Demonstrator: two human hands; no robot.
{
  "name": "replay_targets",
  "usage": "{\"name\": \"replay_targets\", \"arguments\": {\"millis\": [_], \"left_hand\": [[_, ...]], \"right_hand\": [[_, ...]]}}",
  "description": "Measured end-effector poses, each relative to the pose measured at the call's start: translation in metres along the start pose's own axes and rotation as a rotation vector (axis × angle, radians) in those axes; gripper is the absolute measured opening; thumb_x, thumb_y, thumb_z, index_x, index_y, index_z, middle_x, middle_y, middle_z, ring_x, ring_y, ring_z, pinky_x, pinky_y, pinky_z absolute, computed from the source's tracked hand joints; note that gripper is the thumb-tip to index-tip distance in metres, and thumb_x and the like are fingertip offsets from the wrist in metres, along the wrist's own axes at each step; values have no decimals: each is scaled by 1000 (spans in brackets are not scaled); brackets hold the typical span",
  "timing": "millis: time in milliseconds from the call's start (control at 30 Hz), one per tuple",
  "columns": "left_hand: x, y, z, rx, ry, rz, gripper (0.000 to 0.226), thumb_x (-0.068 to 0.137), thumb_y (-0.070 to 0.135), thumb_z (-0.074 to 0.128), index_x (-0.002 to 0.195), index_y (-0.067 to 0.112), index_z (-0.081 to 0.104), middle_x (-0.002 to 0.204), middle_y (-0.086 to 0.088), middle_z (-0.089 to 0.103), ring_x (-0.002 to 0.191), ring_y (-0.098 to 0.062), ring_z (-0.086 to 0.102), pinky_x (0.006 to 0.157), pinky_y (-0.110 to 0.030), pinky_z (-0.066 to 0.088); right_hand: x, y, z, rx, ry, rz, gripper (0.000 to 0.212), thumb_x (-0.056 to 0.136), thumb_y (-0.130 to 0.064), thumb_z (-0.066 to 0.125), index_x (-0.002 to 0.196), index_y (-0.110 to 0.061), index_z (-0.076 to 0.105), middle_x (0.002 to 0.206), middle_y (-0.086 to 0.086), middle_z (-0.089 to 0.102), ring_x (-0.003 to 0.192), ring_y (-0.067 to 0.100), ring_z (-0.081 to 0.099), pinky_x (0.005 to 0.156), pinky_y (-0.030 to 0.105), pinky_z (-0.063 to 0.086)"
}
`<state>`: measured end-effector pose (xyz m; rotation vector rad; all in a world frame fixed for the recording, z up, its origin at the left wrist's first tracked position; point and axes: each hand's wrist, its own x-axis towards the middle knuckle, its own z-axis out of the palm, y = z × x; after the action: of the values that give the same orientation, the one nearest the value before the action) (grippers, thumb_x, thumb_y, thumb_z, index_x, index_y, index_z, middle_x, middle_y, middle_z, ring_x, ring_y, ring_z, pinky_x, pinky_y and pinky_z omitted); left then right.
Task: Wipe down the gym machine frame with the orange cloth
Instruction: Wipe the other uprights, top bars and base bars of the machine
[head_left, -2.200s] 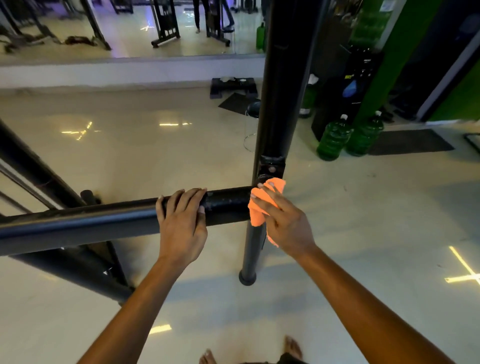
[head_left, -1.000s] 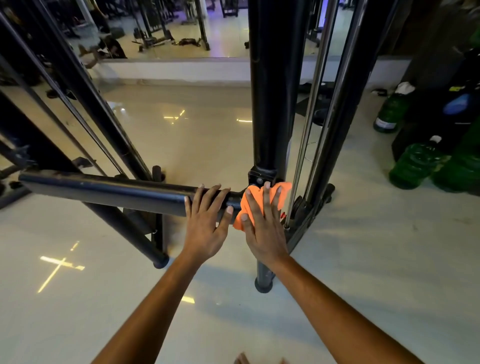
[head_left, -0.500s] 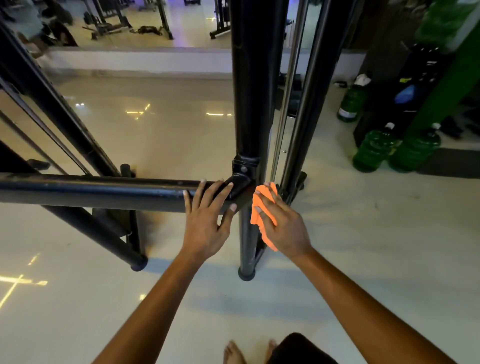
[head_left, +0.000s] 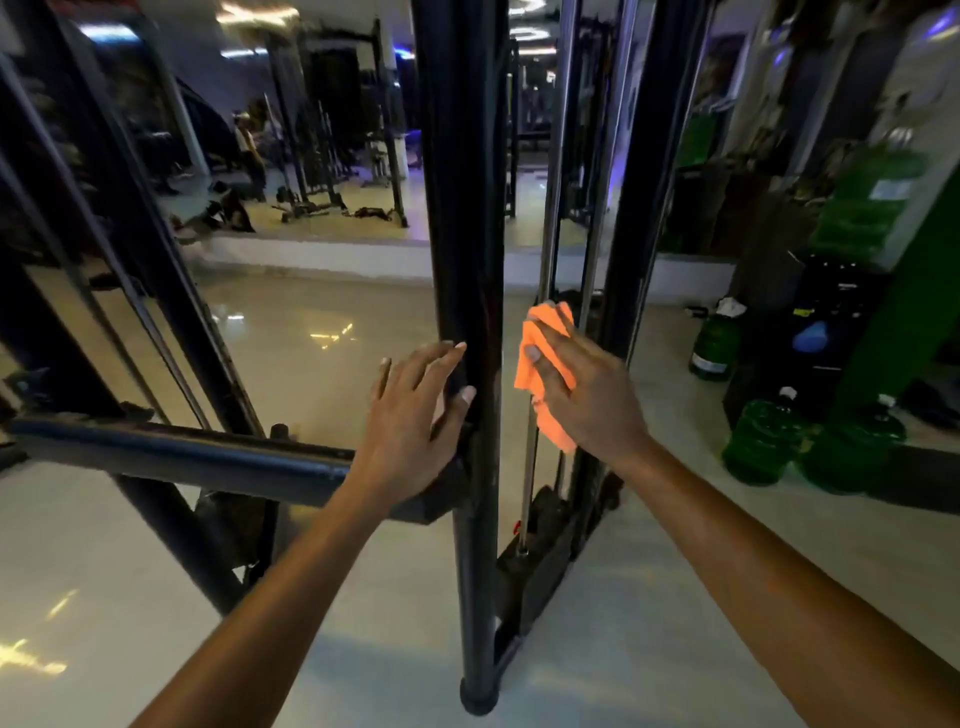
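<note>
While a person cleaned a gym machine, the left hand (head_left: 415, 415) lay against the black upright post (head_left: 465, 208), fingers straight and loosely spread, thumb tip on the post's near face, apparently to brace the body rather than to grip. It held nothing. Just below it, the horizontal bar (head_left: 182, 452) ran off to the left from its joint with the post.

To the right of the post, the right hand (head_left: 582, 400) held the orange cloth (head_left: 543, 374), bunched under the palm and fingers, with one end showing above the fingertips and another hanging below the heel of the hand. The fingers looked curved over the cloth, pressing it toward the thin chrome rod (head_left: 550, 182) that stood between the post and a second dark upright (head_left: 654, 156) farther right; whether the cloth touched the rod or the post's right side could not be told.

That placement suggested a wipe along the vertical members, with one hand steadying and the other working.

Green water jugs (head_left: 763, 436) stood on the pale floor (head_left: 337, 322) at right, well apart from the frame, and other gym equipment showed blurred in the far background.
</note>
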<state>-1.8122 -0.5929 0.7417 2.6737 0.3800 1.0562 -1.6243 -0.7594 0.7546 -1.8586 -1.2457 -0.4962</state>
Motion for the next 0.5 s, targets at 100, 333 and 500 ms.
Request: {"name": "replay_targets", "arguments": {"millis": [100, 333, 500], "left_hand": [[52, 30, -36, 69, 114, 43, 52, 113, 41, 50, 162, 27, 42, 165, 6, 42, 155, -19, 37, 129, -59, 25], [167, 101, -132, 261, 383, 124, 53, 112, 45, 51, 161, 29, 46, 167, 10, 40, 156, -14, 35, 132, -40, 19], [235, 146, -206, 327, 466, 104, 53, 111, 51, 47, 161, 34, 44, 167, 14, 38, 156, -12, 33, 128, -40, 24]], "right_hand": [[67, -7, -47, 90, 49, -72, 50, 114, -46, 56, 159, -25, 55, 163, 4, 55, 145, 22, 57, 119, 44, 50], [203, -44, -157, 187, 194, -330, 48, 113, -50, 55, 155, -28, 60, 149, -1, 68, 133, 16, 66, 109, 37, 54], [285, -89, -212, 216, 260, -470, 52, 113, -51, 52, 155, -23, 59, 154, 3, 63, 141, 19, 60, 117, 43, 50]]}}
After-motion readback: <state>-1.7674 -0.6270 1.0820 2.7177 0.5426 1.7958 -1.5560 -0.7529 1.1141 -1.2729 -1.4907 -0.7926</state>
